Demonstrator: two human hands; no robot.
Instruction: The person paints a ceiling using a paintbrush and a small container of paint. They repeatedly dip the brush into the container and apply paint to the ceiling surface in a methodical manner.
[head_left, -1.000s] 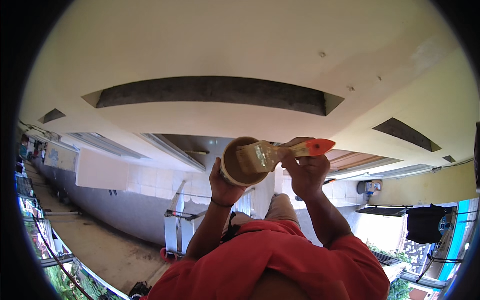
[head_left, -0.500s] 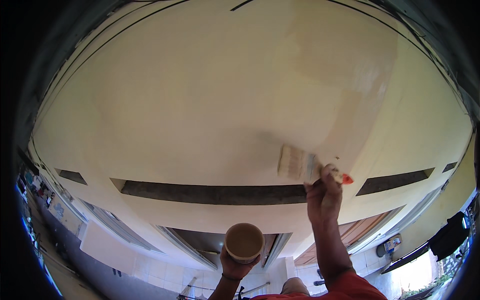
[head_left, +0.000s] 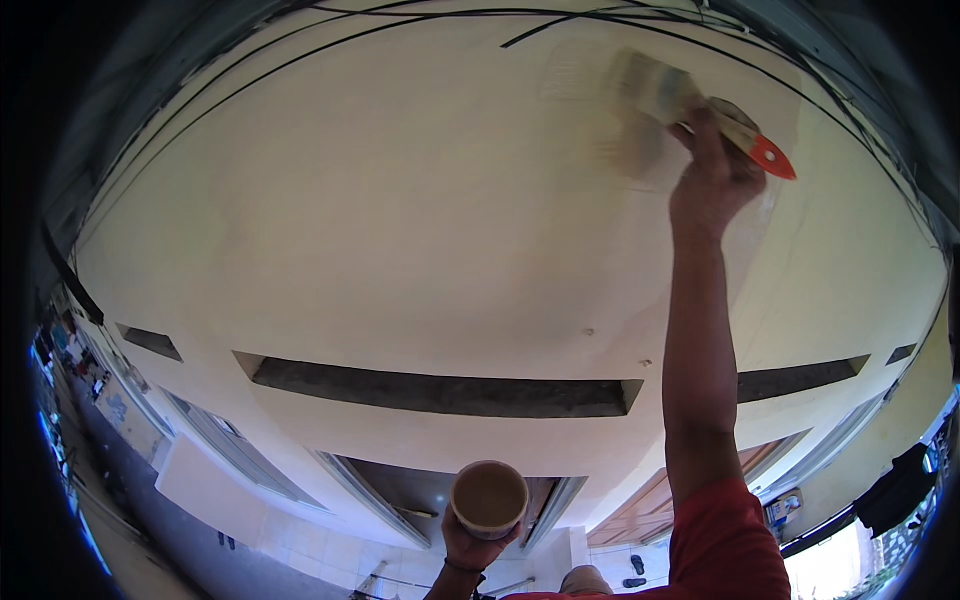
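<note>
Since the far brush looks light, the fingers of our right hand pinch its handle while our left hand cups the heavier-looking near pot.

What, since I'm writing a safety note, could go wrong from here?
The right hand holds the brush high on the wall, seemingly close to the dark cables; a wide stroke might smear or snag them.
The left hand holds an open cup much lower; reaching up with the other arm could tilt it and spill what is inside.
Drips from the raised brush may land on the bare right forearm below it.
</note>
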